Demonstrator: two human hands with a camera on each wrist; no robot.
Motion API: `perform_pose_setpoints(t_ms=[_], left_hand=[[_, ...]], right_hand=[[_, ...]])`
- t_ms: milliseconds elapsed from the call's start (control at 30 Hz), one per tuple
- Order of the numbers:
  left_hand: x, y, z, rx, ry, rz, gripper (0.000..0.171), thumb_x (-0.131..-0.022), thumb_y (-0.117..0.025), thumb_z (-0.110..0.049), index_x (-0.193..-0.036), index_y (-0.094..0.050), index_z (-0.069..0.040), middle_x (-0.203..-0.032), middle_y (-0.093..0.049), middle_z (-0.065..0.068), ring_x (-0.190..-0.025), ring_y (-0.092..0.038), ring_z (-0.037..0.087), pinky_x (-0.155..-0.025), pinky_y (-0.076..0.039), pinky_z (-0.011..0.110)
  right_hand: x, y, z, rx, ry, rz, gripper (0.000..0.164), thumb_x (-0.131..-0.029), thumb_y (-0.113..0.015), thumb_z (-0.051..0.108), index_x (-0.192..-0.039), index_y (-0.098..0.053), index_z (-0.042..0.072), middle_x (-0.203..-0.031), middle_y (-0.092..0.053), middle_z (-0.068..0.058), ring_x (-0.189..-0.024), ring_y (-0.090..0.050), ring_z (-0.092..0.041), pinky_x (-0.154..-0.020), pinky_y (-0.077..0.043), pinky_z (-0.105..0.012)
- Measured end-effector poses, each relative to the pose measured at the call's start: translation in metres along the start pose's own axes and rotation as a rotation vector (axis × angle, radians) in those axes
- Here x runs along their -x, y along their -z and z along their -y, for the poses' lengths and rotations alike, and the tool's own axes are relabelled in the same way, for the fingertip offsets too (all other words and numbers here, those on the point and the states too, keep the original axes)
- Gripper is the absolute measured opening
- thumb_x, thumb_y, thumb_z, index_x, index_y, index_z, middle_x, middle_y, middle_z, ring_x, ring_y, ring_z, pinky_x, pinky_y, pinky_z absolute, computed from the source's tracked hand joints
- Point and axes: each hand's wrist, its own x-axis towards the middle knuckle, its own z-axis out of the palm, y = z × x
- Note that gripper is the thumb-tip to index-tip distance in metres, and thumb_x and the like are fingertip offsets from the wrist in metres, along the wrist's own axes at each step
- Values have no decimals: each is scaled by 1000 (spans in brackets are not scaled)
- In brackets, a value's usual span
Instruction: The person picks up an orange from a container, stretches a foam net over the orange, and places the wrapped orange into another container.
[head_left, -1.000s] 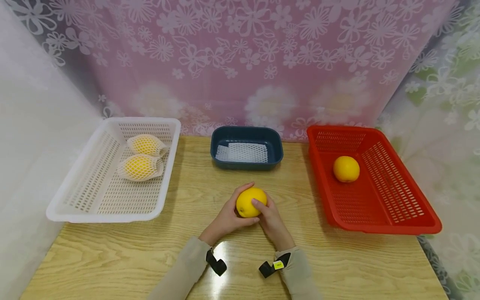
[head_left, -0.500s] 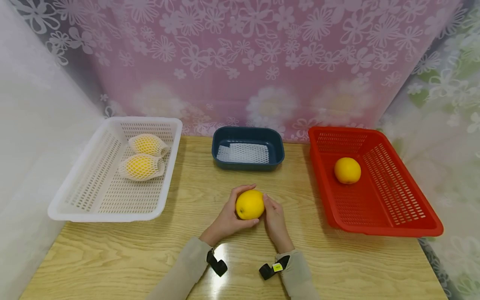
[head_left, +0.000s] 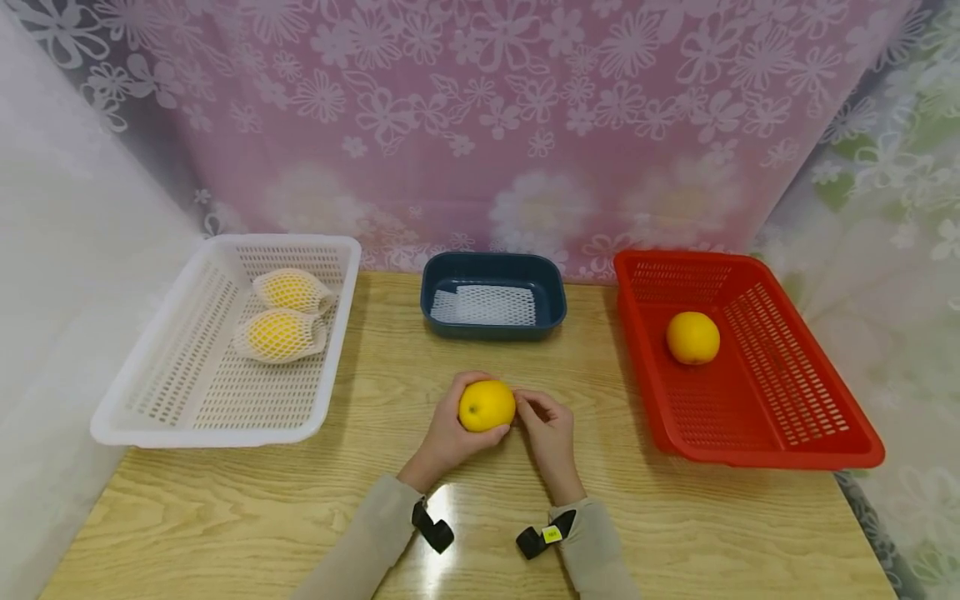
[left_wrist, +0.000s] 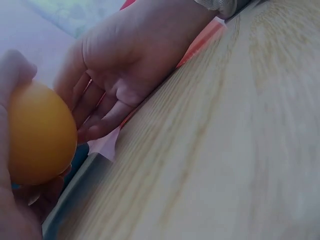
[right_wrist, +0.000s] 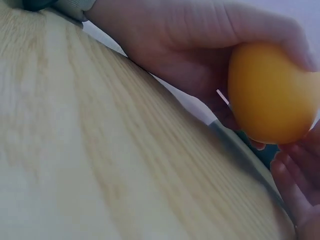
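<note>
In the head view, my left hand (head_left: 447, 429) grips a yellow-orange round fruit, apparently an orange (head_left: 487, 406), above the middle of the table. Its thumb lies along the near side and its fingers reach round the far side. The right wrist view shows the same orange (right_wrist: 275, 95) in the left hand's curve. My right hand (head_left: 551, 433) is at the orange's right end, fingers loosely bent and fingertips close to the skin; whether they touch it is unclear. In the left wrist view, nothing shows inside the right hand's (left_wrist: 120, 75) bent fingers.
A white basket (head_left: 322, 400) at left holds two yellow fruits in foam nets (head_left: 279, 335). Behind the hands stands a dark blue tub (head_left: 495, 332) with white foam netting (head_left: 495, 305). At right, a red basket (head_left: 780, 457) holds another orange (head_left: 693, 338). A pink floral curtain (head_left: 480, 150) hangs behind.
The right hand has let go of the orange's right side and bent its fingers beside it. The left hand has moved slightly left with the orange, which has turned a little.
</note>
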Motion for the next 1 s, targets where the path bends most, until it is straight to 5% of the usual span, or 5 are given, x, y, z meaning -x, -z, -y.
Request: perform_pose_setpoints(t_ms=[167,400,667,1000], left_hand=[[1,-1,9,-35,-2,-22,66,-70,-87,-5,-128,-55,-6,-123,-60,7,-106,-58,23,-88,-48,38],[-1,3,-21,15,-59,-40,44,-75,-76,2,-115,-59,6,-111,-64,22,-101,-61,24,-85,-48,34],[-2,3,-25,10,-18,-76,56,-74,-79,2,-123,-53,9,-120,-60,23,-108,-58,30,-91,-45,33],[-4,2,-26,50,79,-5,78,-71,-85,1,-135,-40,8,-133,-54,24,-120,-53,26,-100,-40,38]], right_hand=[[-1,3,-17,-68,99,78,22,-88,-60,-17,-108,-69,-11,-108,-69,-25,-100,-66,-14,-89,-52,-24],[-2,5,-21,-99,215,307,44,-78,-53,-25,-120,-61,-12,-118,-61,-30,-110,-62,-19,-92,-52,-28],[-3,5,-22,-115,228,524,78,-72,-54,-27,-145,-41,-4,-144,-41,-25,-134,-44,-30,-102,-45,-32],[-2,1,-21,-33,157,444,82,-71,-78,-18,-142,-42,-1,-142,-45,-22,-129,-50,-20,-100,-46,-28]])
